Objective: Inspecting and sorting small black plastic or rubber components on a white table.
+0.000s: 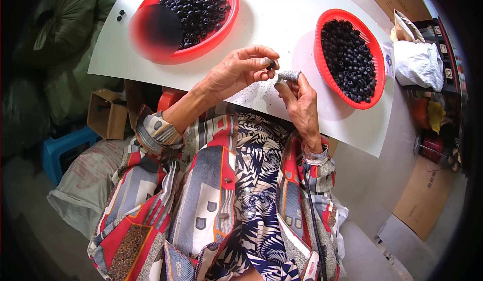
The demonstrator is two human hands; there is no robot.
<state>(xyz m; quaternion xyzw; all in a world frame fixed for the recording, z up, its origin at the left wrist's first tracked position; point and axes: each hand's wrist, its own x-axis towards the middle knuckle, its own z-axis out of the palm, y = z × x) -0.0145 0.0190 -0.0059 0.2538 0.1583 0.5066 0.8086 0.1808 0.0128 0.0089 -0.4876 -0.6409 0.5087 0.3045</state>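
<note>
- The person's left hand [232, 73] has its grip closed at thumb and forefinger, clamped on a small black piece [272, 65] that sits right at the fingertips, just above the worktop [274, 14].
- The right hand [304, 105] is close by, to the right of that grip and a little nearer the person's body; a grey, sparkly wrap [289, 75] covers its forefinger, and the thumb lies just below. From here I can't tell whether those two meet or pinch anything.
- Beyond the left grip, off to its left, stands a wide red basin [234, 9] holding a heap of black beads [204, 17]; a dark, blurred round patch hides its near left part.
- A couple of loose beads [120, 15] lie on the worktop further left, outside the basin and well apart from the grip.
- To the right of both hands there's a red slotted basket [380, 75], filled with similar dark beads [348, 60].
- Tiny dark specks [256, 94] are scattered over the worktop just below the left grip.
- Down to the left of the hands, off the worktop, I see an open cardboard box [107, 114] and a blue stool [55, 153].
</note>
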